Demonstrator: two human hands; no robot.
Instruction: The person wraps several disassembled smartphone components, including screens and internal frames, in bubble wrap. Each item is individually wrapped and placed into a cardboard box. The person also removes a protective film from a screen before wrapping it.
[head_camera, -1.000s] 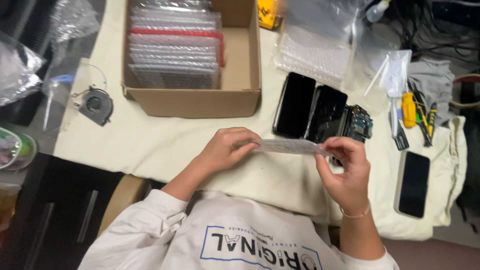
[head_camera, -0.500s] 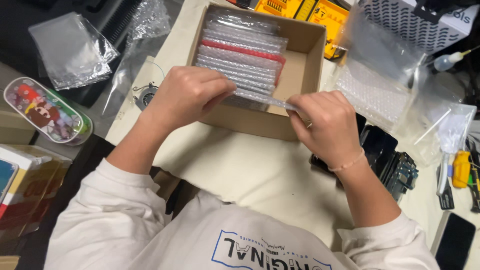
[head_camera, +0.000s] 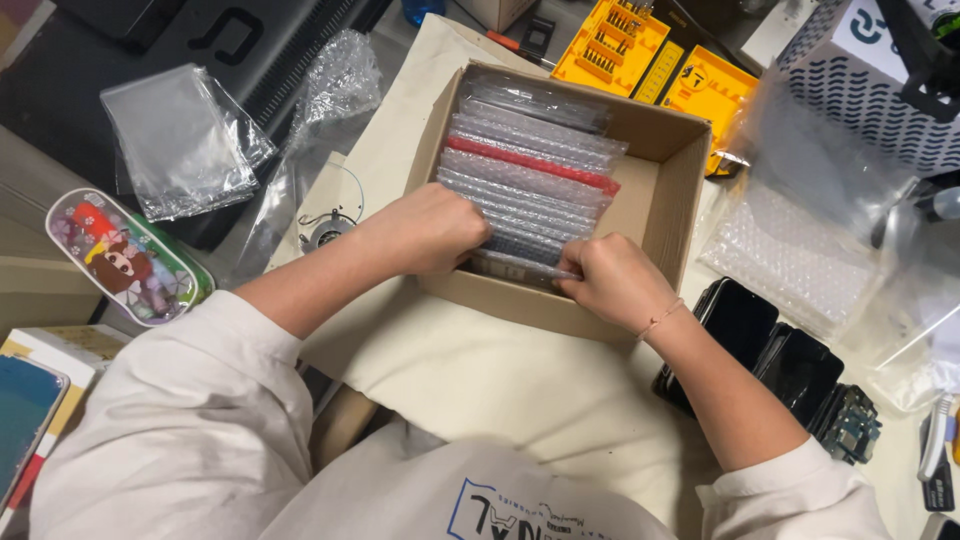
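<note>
At the near wall of the cardboard box (head_camera: 672, 205), both hands curled shut on one bubble-wrapped packet (head_camera: 520, 265): left hand (head_camera: 432, 232) gripping its left end, right hand (head_camera: 608, 282) pinching its right end, packet standing on edge just inside that wall, against a row of similar wrapped packets (head_camera: 530, 160), one edged in red. Beside the box on the cloth-covered tabletop (head_camera: 480, 380), near the right forearm, two dark phones (head_camera: 770, 345) lying side by side; left of the box, a small fan (head_camera: 325, 228) and loose bubble wrap (head_camera: 330, 85).
</note>
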